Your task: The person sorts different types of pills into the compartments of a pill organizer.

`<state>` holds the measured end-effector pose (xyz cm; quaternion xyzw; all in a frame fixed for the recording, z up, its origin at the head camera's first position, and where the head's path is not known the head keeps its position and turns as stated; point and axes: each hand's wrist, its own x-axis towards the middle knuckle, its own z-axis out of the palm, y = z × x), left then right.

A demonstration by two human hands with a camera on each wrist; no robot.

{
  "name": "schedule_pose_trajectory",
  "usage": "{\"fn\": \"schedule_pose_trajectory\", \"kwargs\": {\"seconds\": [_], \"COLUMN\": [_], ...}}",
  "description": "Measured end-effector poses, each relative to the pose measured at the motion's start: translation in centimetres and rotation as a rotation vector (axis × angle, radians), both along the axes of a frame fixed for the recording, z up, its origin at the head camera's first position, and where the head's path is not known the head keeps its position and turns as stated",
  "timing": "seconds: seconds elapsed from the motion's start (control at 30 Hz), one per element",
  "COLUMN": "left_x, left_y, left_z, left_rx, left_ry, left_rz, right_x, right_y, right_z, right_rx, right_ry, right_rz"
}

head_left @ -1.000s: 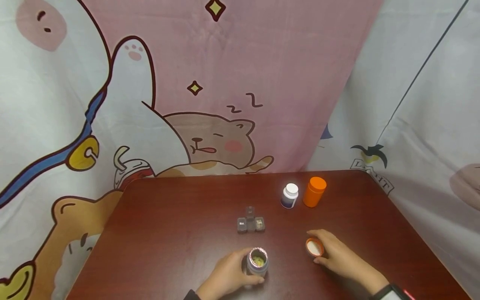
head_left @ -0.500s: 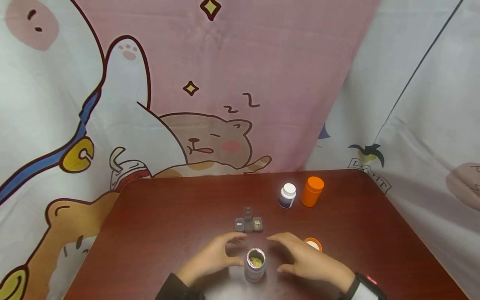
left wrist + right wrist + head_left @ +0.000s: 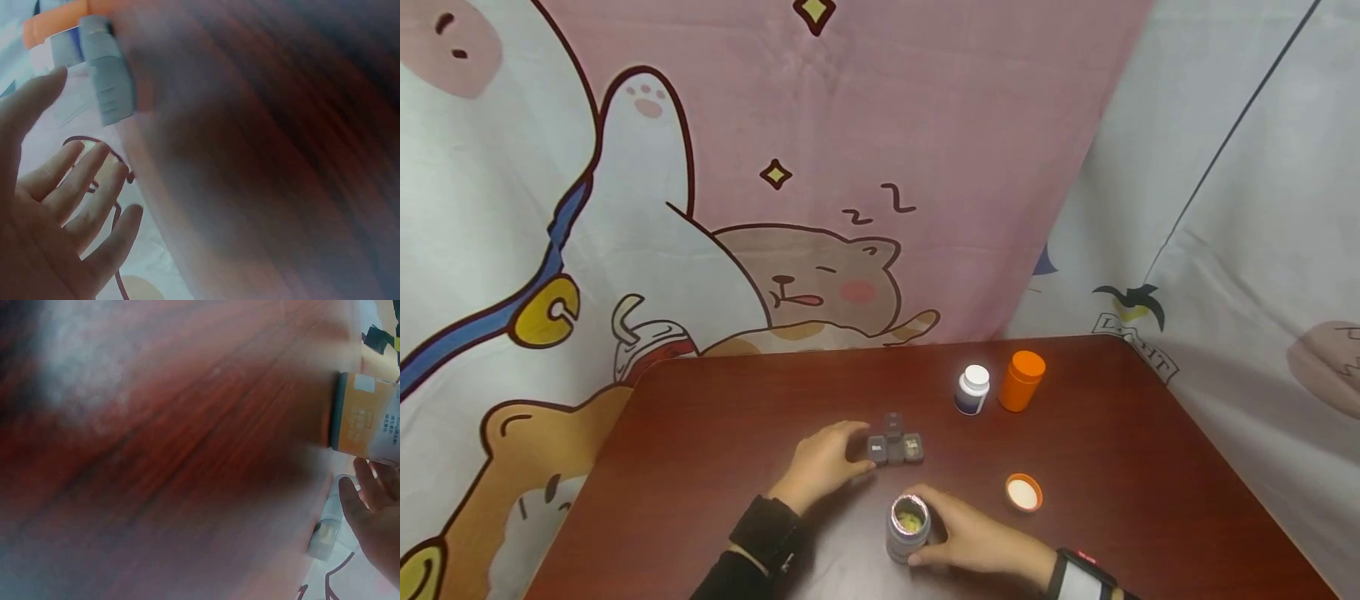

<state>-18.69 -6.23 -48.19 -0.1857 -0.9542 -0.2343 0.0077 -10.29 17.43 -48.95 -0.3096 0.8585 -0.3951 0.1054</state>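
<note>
An uncapped pill bottle (image 3: 901, 543) with yellowish pieces inside stands upright near the table's front. My right hand (image 3: 973, 533) holds its right side, thumb in front and fingers behind the rim. In the right wrist view the bottle (image 3: 362, 419) shows an orange and white label, fingertips right at its side. My left hand (image 3: 820, 462) is at the left end of a small grey pill organizer (image 3: 895, 451), whose middle lid stands raised. The left wrist view shows that hand's fingers spread and apart from the organizer (image 3: 109, 75). The organizer's right compartment holds light-coloured pieces.
An orange-rimmed cap (image 3: 1023, 493) lies white inside up to the right of the bottle. A white-capped bottle (image 3: 972, 390) and an orange bottle (image 3: 1022, 382) stand at the back right. A printed curtain (image 3: 970, 167) hangs behind the table (image 3: 737, 400).
My left hand has let go of the pill bottle and moved up to the organizer. My right hand has left the cap on the table and come round the bottle.
</note>
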Motion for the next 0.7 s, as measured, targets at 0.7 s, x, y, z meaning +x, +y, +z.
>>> {"fn": "schedule_pose_trajectory", "kwargs": {"seconds": [0.7], "left_x": [-0.8], "left_y": [1.9], "left_z": [-1.4], "left_rx": [-0.116], "left_ry": [0.203], "left_rz": [-0.051], "right_x": [-5.7], "right_y": [3.0], "right_z": [1.6], "right_rx": [0.206], "right_ry": [0.453], "right_rz": [-0.282]}}
